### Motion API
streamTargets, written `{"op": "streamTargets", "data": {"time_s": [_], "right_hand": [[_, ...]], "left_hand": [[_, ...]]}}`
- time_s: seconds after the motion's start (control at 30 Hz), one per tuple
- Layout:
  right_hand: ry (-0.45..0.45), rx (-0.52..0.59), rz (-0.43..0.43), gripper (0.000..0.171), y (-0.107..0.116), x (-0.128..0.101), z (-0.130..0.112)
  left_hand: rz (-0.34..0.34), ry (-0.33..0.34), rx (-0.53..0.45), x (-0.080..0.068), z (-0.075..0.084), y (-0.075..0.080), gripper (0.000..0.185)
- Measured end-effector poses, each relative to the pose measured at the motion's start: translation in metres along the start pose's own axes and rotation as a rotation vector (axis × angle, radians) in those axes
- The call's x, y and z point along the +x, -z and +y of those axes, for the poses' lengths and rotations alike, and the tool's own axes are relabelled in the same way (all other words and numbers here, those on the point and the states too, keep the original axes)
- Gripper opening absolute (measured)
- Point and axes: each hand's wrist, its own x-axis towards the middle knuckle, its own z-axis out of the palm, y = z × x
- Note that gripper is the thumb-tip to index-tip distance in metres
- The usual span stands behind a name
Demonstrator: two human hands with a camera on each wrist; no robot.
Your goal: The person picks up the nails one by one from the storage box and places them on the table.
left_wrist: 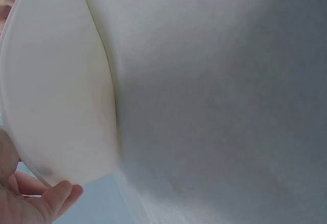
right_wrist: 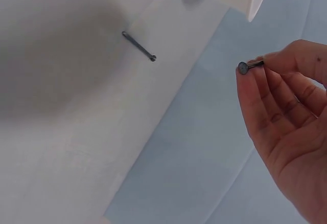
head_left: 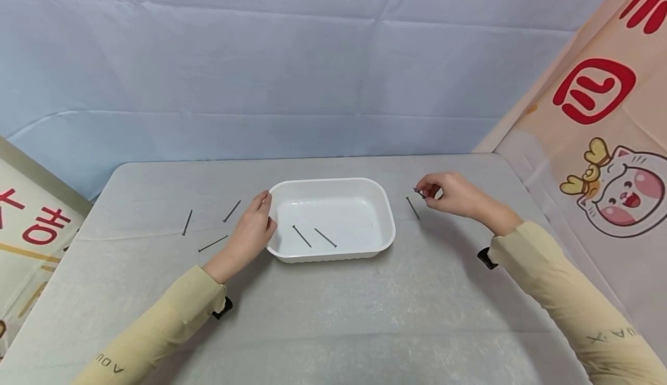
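A white plastic tray (head_left: 383, 202) stands near the middle of the grey worktop (head_left: 333, 315) and serves as the landmark. The left hand (head_left: 250, 235) rests against the tray's left end, its fingers (head_left: 259, 204) relaxed and lying along the rim without curling over it; the left wrist view shows only a thumb tip beside the tray's white wall. The right hand (head_left: 452, 194) is raised just right of the tray, apart from it, and pinches a dark nail (right_wrist: 249, 66) between thumb and fingers (right_wrist: 265, 98), the flat head protruding beyond the fingertips. Two nails (head_left: 314, 237) lie side by side on the tray floor, near its front wall. One loose nail (head_left: 412, 208) lies on the worktop between the tray's right end and the right hand. Three further nails (head_left: 212, 244) lie scattered on the worktop to the left of the tray, beyond the left hand. Both arms wear pale yellow sleeves (head_left: 563, 298).
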Motion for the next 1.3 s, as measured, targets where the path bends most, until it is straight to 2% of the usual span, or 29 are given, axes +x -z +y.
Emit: {"op": "streamTargets", "data": {"time_s": [0.47, 1.0, 1.3], "right_hand": [[-0.131, -0.030, 0.017, 0.018, -0.008, -0.012, 0.012], [-0.283, 0.120, -0.011, 0.024, -0.021, -0.026, 0.029], [-0.407, 0.289, -0.030, 0.028, -0.028, -0.032, 0.034]], "left_hand": [[-0.025, 0.021, -0.006, 0.000, 0.000, 0.001, 0.050], [-0.012, 0.021, -0.020, 0.001, -0.001, 0.000, 0.050], [-0.015, 0.005, -0.028, 0.000, -0.002, 0.001, 0.049]]}}
